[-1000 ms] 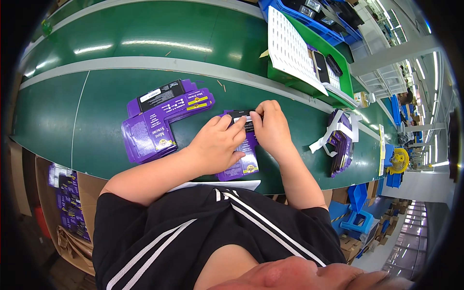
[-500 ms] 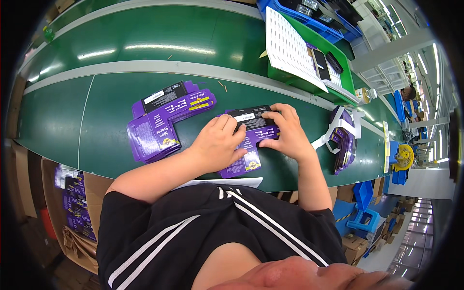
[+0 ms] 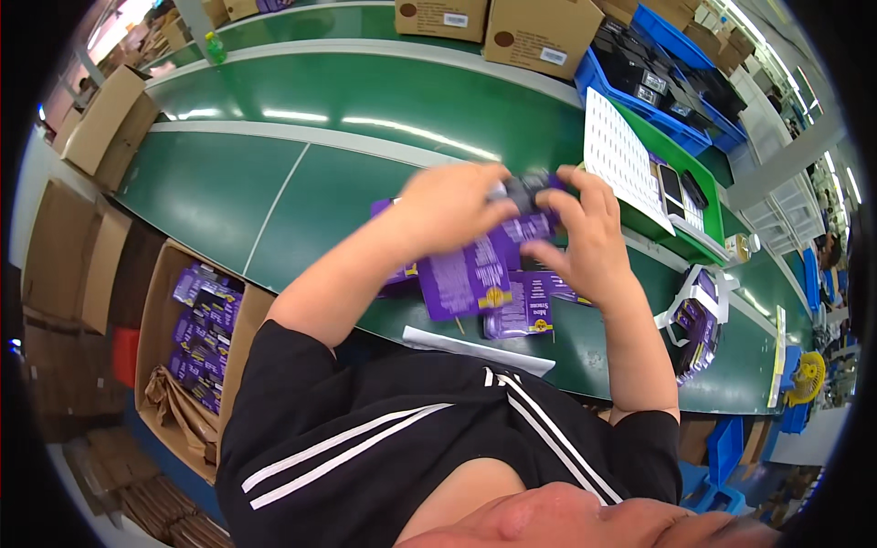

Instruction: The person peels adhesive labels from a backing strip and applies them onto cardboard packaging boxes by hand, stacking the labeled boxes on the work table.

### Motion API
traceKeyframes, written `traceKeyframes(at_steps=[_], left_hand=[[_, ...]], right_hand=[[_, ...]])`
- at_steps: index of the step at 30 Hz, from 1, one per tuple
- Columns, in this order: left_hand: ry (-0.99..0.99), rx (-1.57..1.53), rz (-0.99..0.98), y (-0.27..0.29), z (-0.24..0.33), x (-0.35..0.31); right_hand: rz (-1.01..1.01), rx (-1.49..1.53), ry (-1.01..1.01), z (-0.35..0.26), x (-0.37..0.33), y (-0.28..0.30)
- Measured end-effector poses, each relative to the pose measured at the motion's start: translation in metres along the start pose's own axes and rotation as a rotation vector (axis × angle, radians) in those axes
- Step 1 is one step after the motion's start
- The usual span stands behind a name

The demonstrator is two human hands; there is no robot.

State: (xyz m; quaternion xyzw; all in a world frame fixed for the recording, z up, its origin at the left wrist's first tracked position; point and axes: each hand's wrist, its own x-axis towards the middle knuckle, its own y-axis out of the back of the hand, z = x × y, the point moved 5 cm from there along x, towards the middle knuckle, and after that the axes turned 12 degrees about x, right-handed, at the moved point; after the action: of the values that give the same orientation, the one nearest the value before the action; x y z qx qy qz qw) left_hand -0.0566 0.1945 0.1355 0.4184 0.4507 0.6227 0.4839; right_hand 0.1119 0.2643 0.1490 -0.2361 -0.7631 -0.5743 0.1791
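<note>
Between my hands a purple flattened carton [image 3: 463, 279] with a black end panel is raised and tilted over the green table, blurred by motion. My left hand [image 3: 454, 205] is closed on its upper left part, fingers at the black panel. On the carton's right side, my right hand [image 3: 592, 233] pinches the edge, fingertips on the black end and thumb lower down. Beneath lies another purple carton [image 3: 519, 308] flat on the table. More purple card shows behind my left forearm, mostly hidden.
Right of my hands stands a strapped bundle of purple cartons [image 3: 699, 324]. A green bin [image 3: 708, 187] with a white sheet and a phone is behind it. At left, an open cardboard box [image 3: 157, 320] holds purple cartons. White paper [image 3: 480, 352] lies at the near table edge.
Both hands have risen with a purple carton, which was among those on the table. The view has swung left, bringing the cardboard box at left further in.
</note>
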Motion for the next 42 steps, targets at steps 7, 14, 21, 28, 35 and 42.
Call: traceKeyframes(at_steps=[7, 14, 21, 28, 35, 42], left_hand=[[0.037, 0.203, -0.092, -0.059, -0.11, 0.006], [0.098, 0.001, -0.377, -0.103, -0.121, 0.002], [0.201, -0.504, -0.546, -0.099, -0.144, -0.016], [0.136, -1.032, 0.185, -0.04, -0.172, -0.092], [0.024, -1.226, 0.482, -0.085, -0.175, -0.144], [0.156, -1.239, 0.546, -0.088, -0.165, -0.163]], right_hand=[[-0.292, 0.56, -0.495, -0.032, -0.002, -0.094], [-0.411, 0.418, -0.681, -0.037, -0.012, -0.185], [-0.359, 0.545, -0.647, -0.047, -0.01, -0.19], [0.191, 0.702, -0.363, -0.059, 0.035, -0.156], [0.032, 0.499, -0.236, -0.058, 0.017, -0.195], [-0.217, 0.615, -0.22, -0.069, 0.023, -0.191]])
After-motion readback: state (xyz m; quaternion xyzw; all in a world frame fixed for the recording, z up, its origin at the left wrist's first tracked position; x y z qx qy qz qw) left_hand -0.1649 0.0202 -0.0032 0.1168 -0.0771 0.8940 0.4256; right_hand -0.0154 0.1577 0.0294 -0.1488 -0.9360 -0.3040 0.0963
